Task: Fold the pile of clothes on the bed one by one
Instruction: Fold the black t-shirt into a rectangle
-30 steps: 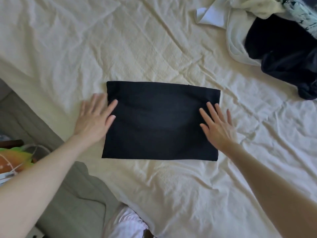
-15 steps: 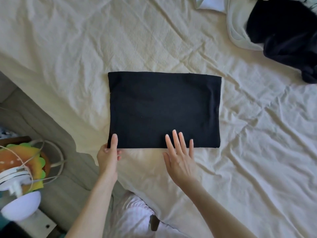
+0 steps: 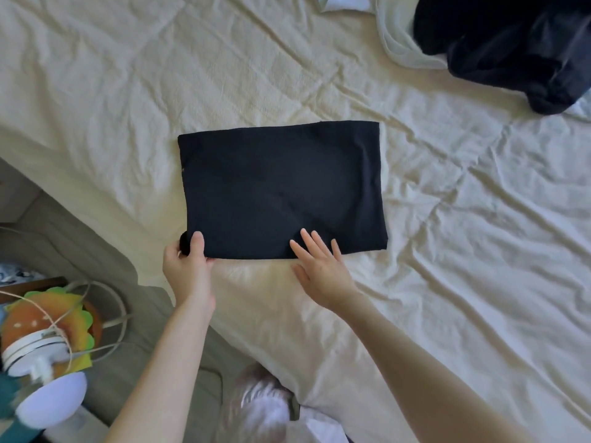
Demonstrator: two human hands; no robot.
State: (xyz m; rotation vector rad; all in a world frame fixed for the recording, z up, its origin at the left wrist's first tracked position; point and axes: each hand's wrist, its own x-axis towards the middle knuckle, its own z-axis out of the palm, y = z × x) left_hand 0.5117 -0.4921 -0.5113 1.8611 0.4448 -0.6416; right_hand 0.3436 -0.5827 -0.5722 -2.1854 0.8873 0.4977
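Hands sit at the near edge of the folded black rectangular cloth garment (image 3: 281,190), which lies flat mid-bed w/ its long axis running left-right, just beyond them. Left hand (image 3: 187,266) pinches the near-left corner, thumb on top, fingers curled under. Right hand (image 3: 319,266) is spread flat, fingertips on the near edge approx. mid-length. Cream crinkled bed sheet (image 3: 463,251) carries it; unfolded dark clothes pile (image 3: 518,49) waits at the far-right corner. Left hand is nearer for the next fold, probably left-to-right.

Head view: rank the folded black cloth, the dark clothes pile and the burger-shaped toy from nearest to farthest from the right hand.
1. Folded black cloth: under the right hand's fingertips, at its near edge.
2. Burger-shaped toy: far left, beside the bed.
3. Dark clothes pile: top right corner of the bed.
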